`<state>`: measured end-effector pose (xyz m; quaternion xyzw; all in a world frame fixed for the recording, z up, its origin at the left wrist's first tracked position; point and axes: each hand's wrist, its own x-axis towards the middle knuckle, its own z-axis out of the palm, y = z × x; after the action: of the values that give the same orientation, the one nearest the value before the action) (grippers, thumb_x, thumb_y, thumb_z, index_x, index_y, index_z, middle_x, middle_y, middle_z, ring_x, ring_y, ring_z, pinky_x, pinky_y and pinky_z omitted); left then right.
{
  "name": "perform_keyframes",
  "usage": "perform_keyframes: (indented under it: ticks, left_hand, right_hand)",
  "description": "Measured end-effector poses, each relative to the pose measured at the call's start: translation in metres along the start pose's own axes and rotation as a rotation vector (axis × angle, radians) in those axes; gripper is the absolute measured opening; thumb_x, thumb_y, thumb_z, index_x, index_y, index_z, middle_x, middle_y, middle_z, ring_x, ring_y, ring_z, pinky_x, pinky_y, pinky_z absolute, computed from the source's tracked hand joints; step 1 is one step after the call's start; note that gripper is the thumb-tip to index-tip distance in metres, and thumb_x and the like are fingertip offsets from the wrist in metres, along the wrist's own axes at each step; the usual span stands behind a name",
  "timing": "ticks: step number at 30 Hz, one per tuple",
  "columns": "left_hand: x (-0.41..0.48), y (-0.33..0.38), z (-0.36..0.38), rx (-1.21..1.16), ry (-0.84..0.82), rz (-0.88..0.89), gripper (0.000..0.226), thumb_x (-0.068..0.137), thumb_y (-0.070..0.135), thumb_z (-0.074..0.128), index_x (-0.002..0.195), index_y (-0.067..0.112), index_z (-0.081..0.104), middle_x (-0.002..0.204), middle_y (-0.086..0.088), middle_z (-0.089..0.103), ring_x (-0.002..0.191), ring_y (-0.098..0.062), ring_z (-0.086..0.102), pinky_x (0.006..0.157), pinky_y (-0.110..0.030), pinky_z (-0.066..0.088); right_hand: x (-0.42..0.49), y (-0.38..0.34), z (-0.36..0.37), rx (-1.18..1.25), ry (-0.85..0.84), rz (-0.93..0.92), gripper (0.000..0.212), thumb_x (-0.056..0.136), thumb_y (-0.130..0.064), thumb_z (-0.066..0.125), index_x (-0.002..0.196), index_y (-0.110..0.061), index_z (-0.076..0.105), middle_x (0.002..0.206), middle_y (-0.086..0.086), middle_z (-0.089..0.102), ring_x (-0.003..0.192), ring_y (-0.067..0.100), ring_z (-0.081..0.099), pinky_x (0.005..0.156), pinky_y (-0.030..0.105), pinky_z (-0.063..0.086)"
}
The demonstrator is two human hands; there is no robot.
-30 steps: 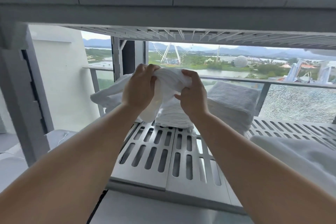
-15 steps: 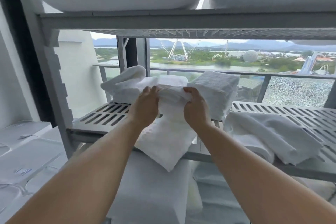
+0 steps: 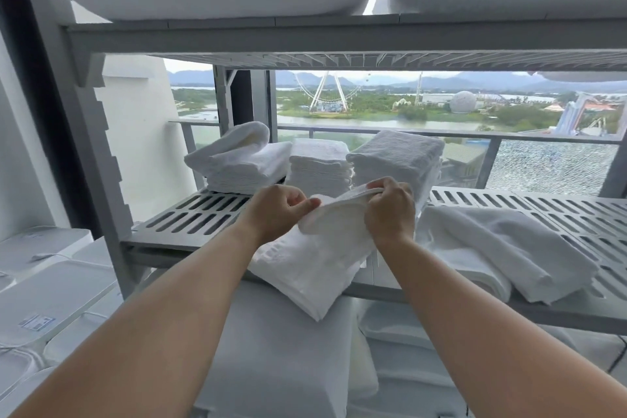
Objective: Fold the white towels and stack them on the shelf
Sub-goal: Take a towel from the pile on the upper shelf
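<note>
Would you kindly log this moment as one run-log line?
left hand: pinches towel | right hand: grips towel edge | towel: drapes over shelf front | fold: unfinished

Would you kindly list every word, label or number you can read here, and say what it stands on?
No text is readable.
Sticker on the plastic box lid at lower left: bluish print, too small and blurred to read.
Towels and shelf: no lettering shows.
</note>
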<state>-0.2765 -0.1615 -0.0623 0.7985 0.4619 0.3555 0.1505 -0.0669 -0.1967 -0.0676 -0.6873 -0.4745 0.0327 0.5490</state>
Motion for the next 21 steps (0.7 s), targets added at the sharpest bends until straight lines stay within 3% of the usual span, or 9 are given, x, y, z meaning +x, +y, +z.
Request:
perform_keyframes:
  ticks: [3, 6, 8, 10, 14, 17, 21]
  left_hand:
    - [0.016, -0.017, -0.009, 0.086, 0.063, -0.013, 0.051, 0.097, 0.057, 0.047, 0.07, 0.022, 0.072, 0.063, 0.008, 0.07, 0.063, -0.005, 0.066, 0.066, -0.029, 0.051]
    - [0.036, -0.041, -0.029, 0.234, 0.164, -0.016, 0.042, 0.099, 0.043, 0.048, 0.071, 0.024, 0.071, 0.067, 0.003, 0.069, 0.063, -0.013, 0.063, 0.067, -0.033, 0.053]
    - [0.052, -0.056, -0.044, 0.328, 0.197, 0.003, 0.034, 0.099, 0.035, 0.05, 0.079, 0.02, 0.073, 0.085, 0.001, 0.069, 0.075, -0.019, 0.063, 0.071, -0.037, 0.054]
    - [0.066, -0.071, -0.06, 0.433, 0.191, 0.041, 0.027, 0.098, 0.033, 0.05, 0.09, 0.02, 0.072, 0.104, 0.003, 0.065, 0.086, -0.021, 0.062, 0.073, -0.038, 0.053]
    - [0.09, -0.109, -0.09, 0.482, 0.195, 0.089, 0.018, 0.097, 0.028, 0.054, 0.112, 0.026, 0.064, 0.12, 0.002, 0.058, 0.101, -0.02, 0.063, 0.082, -0.041, 0.056]
    - [0.111, -0.144, -0.113, 0.534, 0.254, 0.059, 0.034, 0.095, 0.024, 0.055, 0.129, 0.022, 0.053, 0.127, -0.003, 0.053, 0.113, -0.025, 0.058, 0.087, -0.044, 0.056]
    - [0.139, -0.181, -0.13, 0.613, 0.285, -0.038, 0.046, 0.092, 0.031, 0.059, 0.134, 0.018, 0.045, 0.123, -0.009, 0.052, 0.11, -0.028, 0.054, 0.085, -0.043, 0.054]
  right_hand:
    - [0.017, -0.012, 0.0, -0.052, 0.114, -0.024, 0.047, 0.079, 0.001, 0.041, 0.098, -0.032, 0.069, 0.121, 0.001, 0.056, 0.116, 0.024, 0.052, 0.098, 0.035, 0.036]
    - [0.032, -0.033, 0.013, -0.137, 0.093, -0.207, 0.041, 0.074, 0.0, 0.047, 0.085, -0.031, 0.071, 0.111, -0.008, 0.063, 0.111, 0.017, 0.053, 0.094, 0.034, 0.03]
    - [0.04, -0.054, 0.032, -0.222, 0.025, -0.314, 0.034, 0.079, -0.007, 0.047, 0.082, -0.027, 0.074, 0.104, -0.006, 0.066, 0.105, 0.017, 0.055, 0.087, 0.032, 0.026]
    - [0.046, -0.077, 0.059, -0.322, -0.025, -0.373, 0.033, 0.087, -0.017, 0.041, 0.087, -0.022, 0.074, 0.1, 0.001, 0.069, 0.099, 0.023, 0.06, 0.086, 0.032, 0.035]
    - [0.05, -0.119, 0.121, -0.348, -0.097, -0.335, 0.03, 0.092, -0.03, 0.042, 0.081, -0.016, 0.066, 0.087, 0.008, 0.068, 0.085, 0.03, 0.062, 0.082, 0.038, 0.052]
    - [0.052, -0.135, 0.167, -0.336, -0.177, -0.298, 0.02, 0.09, -0.025, 0.047, 0.079, -0.02, 0.063, 0.082, 0.004, 0.067, 0.083, 0.028, 0.063, 0.073, 0.033, 0.051]
    - [0.055, -0.138, 0.215, -0.305, -0.276, -0.234, 0.02, 0.09, -0.019, 0.048, 0.092, -0.016, 0.067, 0.088, 0.003, 0.069, 0.081, 0.021, 0.06, 0.067, 0.031, 0.048]
